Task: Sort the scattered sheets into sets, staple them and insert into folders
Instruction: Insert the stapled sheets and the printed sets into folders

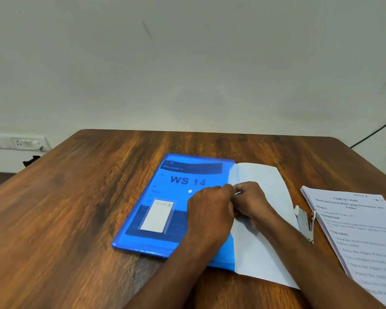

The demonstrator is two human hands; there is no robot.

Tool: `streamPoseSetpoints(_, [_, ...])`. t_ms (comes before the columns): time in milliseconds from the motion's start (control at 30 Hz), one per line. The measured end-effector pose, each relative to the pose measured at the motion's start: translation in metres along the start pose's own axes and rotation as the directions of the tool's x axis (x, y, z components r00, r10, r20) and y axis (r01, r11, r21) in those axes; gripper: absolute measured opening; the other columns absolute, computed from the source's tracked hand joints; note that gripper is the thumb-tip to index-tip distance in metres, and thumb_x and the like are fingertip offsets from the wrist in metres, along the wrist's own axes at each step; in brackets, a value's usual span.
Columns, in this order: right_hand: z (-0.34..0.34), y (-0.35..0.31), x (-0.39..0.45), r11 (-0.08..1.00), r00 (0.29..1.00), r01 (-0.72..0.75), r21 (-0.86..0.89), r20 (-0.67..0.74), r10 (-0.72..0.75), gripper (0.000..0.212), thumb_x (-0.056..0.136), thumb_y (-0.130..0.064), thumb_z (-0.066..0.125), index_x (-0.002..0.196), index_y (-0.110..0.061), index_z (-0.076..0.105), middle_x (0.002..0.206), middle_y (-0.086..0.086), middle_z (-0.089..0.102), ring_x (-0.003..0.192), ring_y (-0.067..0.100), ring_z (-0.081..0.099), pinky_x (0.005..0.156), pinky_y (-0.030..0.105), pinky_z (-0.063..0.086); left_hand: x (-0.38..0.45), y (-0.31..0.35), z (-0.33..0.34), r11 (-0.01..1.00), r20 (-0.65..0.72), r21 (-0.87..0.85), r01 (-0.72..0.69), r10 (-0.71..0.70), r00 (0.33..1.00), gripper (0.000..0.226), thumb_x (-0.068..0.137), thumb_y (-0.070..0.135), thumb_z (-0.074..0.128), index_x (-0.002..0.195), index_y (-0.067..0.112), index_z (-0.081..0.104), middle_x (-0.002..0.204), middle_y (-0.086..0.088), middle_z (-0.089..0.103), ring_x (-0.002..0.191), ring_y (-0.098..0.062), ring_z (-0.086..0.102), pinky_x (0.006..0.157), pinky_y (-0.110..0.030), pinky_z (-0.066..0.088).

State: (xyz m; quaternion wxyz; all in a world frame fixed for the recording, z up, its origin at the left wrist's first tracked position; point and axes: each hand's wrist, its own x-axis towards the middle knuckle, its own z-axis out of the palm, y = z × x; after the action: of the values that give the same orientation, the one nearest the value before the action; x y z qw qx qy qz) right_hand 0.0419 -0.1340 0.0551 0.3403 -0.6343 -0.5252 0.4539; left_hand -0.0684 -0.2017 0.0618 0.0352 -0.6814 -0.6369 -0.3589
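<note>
A blue folder [165, 210] lies flat on the brown wooden desk [76, 208], a little right of its middle, with "WS 14" printed on the cover and a small white card [157, 216] under a clear pocket near its lower part. A set of white sheets [263, 241] sticks out of the folder's right side and spreads toward the near right. Both hands meet over the seam where the sheets enter the folder: the left hand [210, 208] rests on the blue cover with its fingers curled, and the right hand [252, 199] lies on the white sheets, its fingertips pinching the paper edge against those of the left. Just right of the sheets lies a metal stapler [304, 224], and beyond it, at the right edge, a stack of printed pages [361, 237].
</note>
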Motion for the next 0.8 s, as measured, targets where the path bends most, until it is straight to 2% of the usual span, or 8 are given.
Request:
streamPoseSetpoints(200, [0.005,0.002,0.003,1.0,0.999,0.007,0.002,-0.041,-0.007,0.009,0.083,0.006,0.071,0.075,0.009,0.071,0.061,0.015,0.067,0.042,0.016,0.062,0.044,0.023,0.048,0.0,-0.001,0.0,0.999,0.023,-0.038,0.02,-0.019,1.0,0.011,0.101,0.022,0.058,0.095,0.022,0.067,0.086,0.002,0.07,0.079,-0.019,0.063,0.071,-0.031,0.041])
streamPoseSetpoints(400, [0.003,0.004,0.0,0.999,0.998,0.034,-0.029,-0.044,-0.036,0.019,0.085,0.003,0.069,0.068,0.0,0.061,0.054,0.013,0.058,0.035,0.014,0.056,0.041,0.022,0.045,-0.001,-0.001,0.0,0.998,0.059,-0.032,0.049,-0.047,0.997,0.013,0.104,0.028,0.053,0.098,0.026,0.065,0.092,0.006,0.07,0.084,-0.012,0.06,0.075,-0.027,0.043])
streamPoseSetpoints(467, [-0.001,0.006,0.002,0.998,0.999,0.037,-0.049,-0.028,-0.039,0.018,0.086,0.001,0.071,0.069,0.005,0.066,0.06,0.017,0.066,0.044,0.022,0.066,0.049,0.031,0.056,-0.001,-0.001,0.0,0.998,0.068,-0.019,0.06,-0.058,0.996,0.01,0.102,0.03,0.057,0.097,0.027,0.065,0.092,0.007,0.07,0.083,-0.011,0.061,0.075,-0.029,0.048])
streamPoseSetpoints(533, [-0.008,0.006,0.001,0.994,0.998,0.054,-0.09,-0.016,-0.056,0.014,0.088,-0.002,0.074,0.075,0.0,0.075,0.067,0.017,0.074,0.058,0.029,0.075,0.064,0.041,0.066,0.0,-0.001,0.0,0.998,0.075,-0.012,0.062,-0.061,0.995,0.007,0.099,0.031,0.061,0.097,0.027,0.066,0.091,0.007,0.071,0.082,-0.012,0.062,0.074,-0.031,0.05])
streamPoseSetpoints(600, [-0.018,0.007,-0.003,0.987,0.993,0.11,-0.116,-0.025,-0.114,0.011,0.089,-0.006,0.079,0.078,-0.007,0.079,0.068,0.013,0.076,0.062,0.028,0.077,0.072,0.042,0.067,0.0,-0.001,0.001,0.998,0.085,0.009,0.058,-0.058,0.995,0.007,0.098,0.031,0.062,0.1,0.027,0.067,0.094,0.007,0.072,0.084,-0.013,0.064,0.074,-0.032,0.05])
streamPoseSetpoints(700, [-0.044,0.01,-0.008,0.95,0.958,0.208,-0.234,-0.148,-0.246,0.008,0.085,-0.016,0.086,0.08,-0.016,0.08,0.072,0.002,0.077,0.061,0.018,0.075,0.074,0.038,0.066,-0.001,0.0,0.004,0.998,0.086,0.04,0.045,-0.048,0.995,0.013,0.099,0.032,0.061,0.109,0.028,0.068,0.103,0.007,0.073,0.091,-0.015,0.066,0.079,-0.032,0.051])
streamPoseSetpoints(800, [-0.079,0.019,-0.009,0.91,0.913,0.3,-0.288,-0.19,-0.361,0.009,0.081,-0.015,0.089,0.087,-0.017,0.082,0.081,-0.005,0.078,0.07,0.014,0.075,0.079,0.041,0.065,-0.003,0.002,0.006,0.998,0.134,0.047,0.031,-0.037,0.99,0.031,0.102,0.037,0.059,0.132,0.03,0.062,0.118,0.009,0.07,0.105,-0.015,0.065,0.085,-0.028,0.046])
